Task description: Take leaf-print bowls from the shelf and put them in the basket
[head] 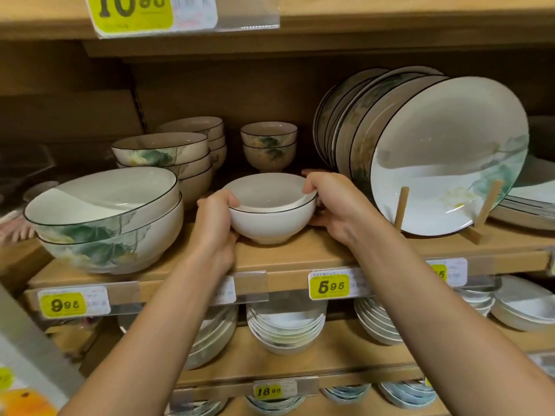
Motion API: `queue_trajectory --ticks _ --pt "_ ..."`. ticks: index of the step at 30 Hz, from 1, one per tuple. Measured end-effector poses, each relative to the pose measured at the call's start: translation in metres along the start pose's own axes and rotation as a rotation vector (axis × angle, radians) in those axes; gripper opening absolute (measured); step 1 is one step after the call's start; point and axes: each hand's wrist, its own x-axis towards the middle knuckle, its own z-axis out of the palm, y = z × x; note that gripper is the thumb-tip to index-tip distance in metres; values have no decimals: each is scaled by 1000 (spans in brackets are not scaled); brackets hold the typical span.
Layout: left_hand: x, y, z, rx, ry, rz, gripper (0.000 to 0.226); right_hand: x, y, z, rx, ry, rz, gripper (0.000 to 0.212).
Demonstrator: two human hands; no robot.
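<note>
A small white bowl [271, 217] with a thin black rim stands on the wooden shelf [300, 253], with a second bowl nested inside it. My left hand [214, 214] grips its left rim and side. My right hand [330, 199] grips the right rim, thumb over the edge. More leaf-print bowls stand around: two large ones [105, 223] stacked at the left, a medium stack [165, 157] behind them, and two footed bowls [268, 145] at the back. No basket is in view.
Leaf-print plates [444, 151] lean on a wooden stand at the right. Lower shelves hold stacks of small dishes [285, 328]. Yellow price tags [330, 286] line the shelf fronts. The shelf above [360, 28] hangs low over the bowls.
</note>
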Motion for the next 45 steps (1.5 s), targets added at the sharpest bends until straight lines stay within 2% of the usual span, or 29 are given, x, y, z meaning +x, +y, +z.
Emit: queue_trajectory --ticks 4,7,11,14,16,19,21,23,26,30,36,39,42,45 --pt "-11 -13 -1 63 88 101 66 3 -11 8 -2 -17 12 27" --pt "-16 -23 4 98 51 153 64 9 -8 12 91 -9 21 36" --pt "-6 -7 4 60 68 92 51 8 -2 8 54 3 13 40" --pt "3 2 -4 -31 3 -17 56 8 -5 6 62 -12 24 42" --pt "8 6 -7 -61 -39 -55 53 6 -8 9 99 7 24 33" --pt "7 2 -6 -46 34 19 36 2 -5 12 115 29 19 32" --pt "-6 -11 -10 -20 106 140 42 0 0 12 121 30 14 30" --pt "-17 -22 -14 30 73 207 50 -4 3 10 152 -9 2 24" --pt "-24 -29 -16 17 -2 207 46 -16 12 5 200 -99 -37 27" --pt "-19 -24 -16 -63 -64 199 54 -37 22 3 234 -168 -83 23" --pt "-16 -31 -19 -69 -27 201 51 -50 31 4 289 -89 -143 14" --pt "-19 -30 -18 -59 -93 192 48 -53 33 8 329 -40 -145 29" --pt "-12 -20 -8 -68 -103 171 44 -51 30 17 315 -21 -189 18" --pt "0 -7 8 -47 -95 186 40 -40 9 25 330 32 -228 20"
